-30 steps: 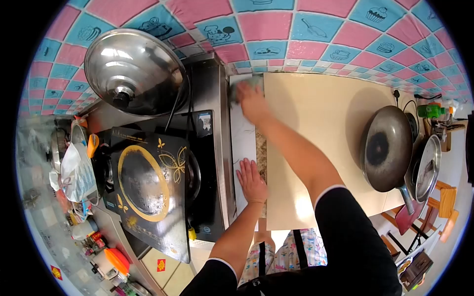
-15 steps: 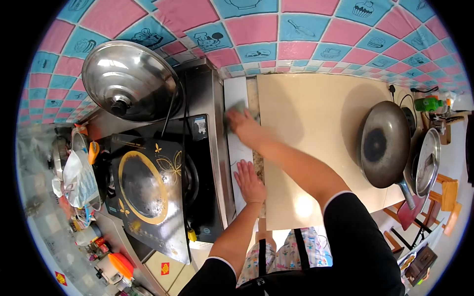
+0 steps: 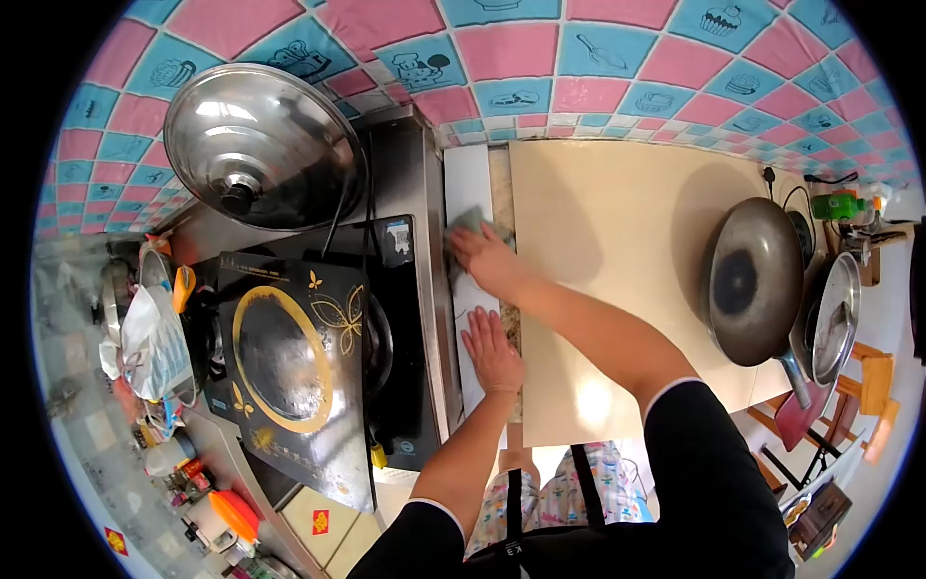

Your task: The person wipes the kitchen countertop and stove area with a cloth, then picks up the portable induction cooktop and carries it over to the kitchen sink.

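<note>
A grey-green cloth (image 3: pixel 469 220) lies on a white strip of board (image 3: pixel 467 174) between the stove and the beige counter. My right hand (image 3: pixel 485 259) presses down on the cloth, its fingers over it, so part of the cloth is hidden. Closer to my body, my left hand (image 3: pixel 494 352) rests flat on the same white strip, fingers stretched out and holding nothing. Beside both hands runs a narrow speckled stone edge (image 3: pixel 500 183), partly covered by my wrists.
To the left, a black induction plate (image 3: pixel 299 367) lies tilted over the stove, with a large steel lid (image 3: pixel 260 145) behind it. A wok (image 3: pixel 754 280) stands on the beige counter (image 3: pixel 579 318) at right, near another lid (image 3: pixel 835 318). A checkered wall covering (image 3: pixel 598 48) closes off the back.
My right hand and the cloth have slid a little toward me along the white strip. My left hand stays in place on it. The whole view has shifted slightly.
</note>
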Tool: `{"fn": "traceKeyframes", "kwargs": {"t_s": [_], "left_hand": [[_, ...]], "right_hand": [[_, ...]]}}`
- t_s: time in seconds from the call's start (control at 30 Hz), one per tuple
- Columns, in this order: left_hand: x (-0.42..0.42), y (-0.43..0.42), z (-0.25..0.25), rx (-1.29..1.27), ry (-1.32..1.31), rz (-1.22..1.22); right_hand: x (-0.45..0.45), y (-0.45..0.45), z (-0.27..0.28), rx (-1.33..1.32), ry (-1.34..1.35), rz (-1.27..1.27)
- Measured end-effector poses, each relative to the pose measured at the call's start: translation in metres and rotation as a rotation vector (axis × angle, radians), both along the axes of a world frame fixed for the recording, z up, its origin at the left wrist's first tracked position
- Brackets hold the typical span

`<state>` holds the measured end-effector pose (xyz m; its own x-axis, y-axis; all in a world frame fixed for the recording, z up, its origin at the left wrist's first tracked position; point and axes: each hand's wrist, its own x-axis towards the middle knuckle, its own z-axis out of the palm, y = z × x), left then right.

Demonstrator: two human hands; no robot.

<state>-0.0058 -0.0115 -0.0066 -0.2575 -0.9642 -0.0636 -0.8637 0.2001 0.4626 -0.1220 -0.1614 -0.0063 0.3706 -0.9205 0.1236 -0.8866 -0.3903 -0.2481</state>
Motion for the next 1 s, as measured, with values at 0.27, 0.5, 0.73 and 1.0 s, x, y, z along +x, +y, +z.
{"fn": "traceKeyframes", "kwargs": {"t_s": [0.27,0.5,0.73,1.0], "left_hand": [[-0.003,0.001,-0.004,0.021,-0.041,-0.005],[-0.004,0.005,-0.004,-0.018,0.018,-0.018],[-0.006,0.001,-0.007,-0.032,-0.029,-0.044],[-0.003,0.003,-0.012,-0.095,-0.044,-0.054]], "right_hand": [[-0.018,-0.098,-0.008,-0.014,-0.001,-0.186],[-0.002,0.009,-0.004,-0.117,-0.279,-0.048],[0.012,-0.105,0.019,-0.061,-1.343,-0.751],[0.019,-0.123,0.001,-0.027,-1.162,-0.795]]}}
